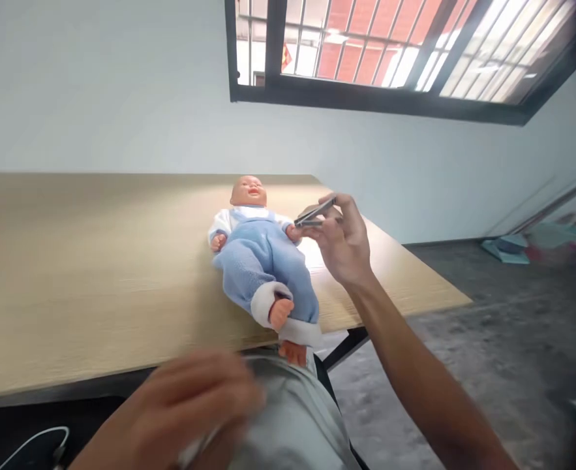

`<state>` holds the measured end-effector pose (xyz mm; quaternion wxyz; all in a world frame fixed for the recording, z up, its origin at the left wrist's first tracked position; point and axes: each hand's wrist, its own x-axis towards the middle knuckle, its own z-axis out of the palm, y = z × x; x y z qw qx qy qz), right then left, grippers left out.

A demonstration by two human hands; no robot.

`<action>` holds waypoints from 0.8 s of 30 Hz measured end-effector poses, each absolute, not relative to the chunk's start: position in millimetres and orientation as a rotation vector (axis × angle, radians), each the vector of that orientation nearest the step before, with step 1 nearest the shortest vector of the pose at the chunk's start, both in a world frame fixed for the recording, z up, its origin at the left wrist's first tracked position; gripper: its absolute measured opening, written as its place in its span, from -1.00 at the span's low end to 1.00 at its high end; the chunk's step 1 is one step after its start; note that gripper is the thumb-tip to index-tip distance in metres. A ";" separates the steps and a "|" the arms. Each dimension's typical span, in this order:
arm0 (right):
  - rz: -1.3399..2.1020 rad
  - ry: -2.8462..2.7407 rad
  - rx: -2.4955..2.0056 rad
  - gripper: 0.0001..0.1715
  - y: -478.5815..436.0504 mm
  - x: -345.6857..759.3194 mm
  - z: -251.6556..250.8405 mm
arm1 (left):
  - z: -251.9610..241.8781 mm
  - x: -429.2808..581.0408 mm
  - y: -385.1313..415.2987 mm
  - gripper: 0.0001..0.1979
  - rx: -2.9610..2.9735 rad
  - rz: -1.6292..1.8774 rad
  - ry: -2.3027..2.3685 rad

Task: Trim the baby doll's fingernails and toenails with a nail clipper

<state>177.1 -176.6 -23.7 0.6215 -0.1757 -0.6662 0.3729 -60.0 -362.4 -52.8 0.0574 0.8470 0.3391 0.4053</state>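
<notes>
A baby doll (263,248) in pale blue overalls lies on its back on the wooden table (96,261), its feet at the front edge. Pinched in my right hand (342,238) is a metal nail clipper (317,212), its lever raised and its tip at the doll's hand (293,233) on the right side. In the foreground, close to the camera and below the table edge, my left hand (194,405) is smeared by motion. Its fingers are too blurred to show whether they hold anything.
Behind the table stands a pale wall with a barred window (366,52). A light blue dustpan (505,248) rests on the grey floor at the right. My lap (292,418) is under the front edge, and a white cable (38,434) lies at the lower left.
</notes>
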 end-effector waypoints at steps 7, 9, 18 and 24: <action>0.773 -1.561 -0.440 -0.65 -289.4 180.7 -46.8 | -71.7 1.2 -312.3 -0.60 2.446 1.447 1.254; 0.703 -1.587 -0.467 -0.67 -298.3 182.8 -59.3 | -87.0 12.2 -301.9 -0.71 2.392 1.619 1.244; 0.488 -1.814 -0.484 -0.52 -304.4 189.1 -72.8 | -106.9 10.7 -303.6 -0.80 2.331 1.741 1.064; 0.576 -1.882 -0.535 -0.50 -316.4 190.0 -72.4 | -110.6 10.6 -308.7 -0.80 2.219 1.853 1.044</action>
